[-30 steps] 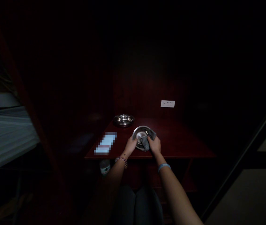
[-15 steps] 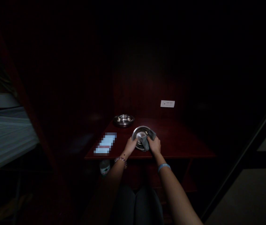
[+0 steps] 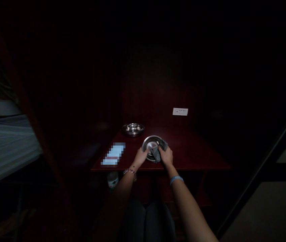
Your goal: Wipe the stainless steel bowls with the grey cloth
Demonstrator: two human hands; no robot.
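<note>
A shiny metal bowl, shallow and round, is tilted toward me above the front part of the dark red desk. My left hand grips its lower left rim, thumb on the inside. On the right side, my right hand is closed on a grey cloth, pressing it against the bowl's rim and inner wall. Part of the cloth hangs into the bowl, and its other end sticks out above my fingers. Behind and to the left stand more metal bowls, apparently stacked.
A blurred-out bright rectangle lies at the desk's left. Below the front edge is a bottle. A white socket plate sits on the back wall. Pale slatted material is at far left; a dark frame slants on the right.
Almost nothing differs. Both hands keep their hold, and the cloth in my right hand has shifted very slightly against the bowl.
</note>
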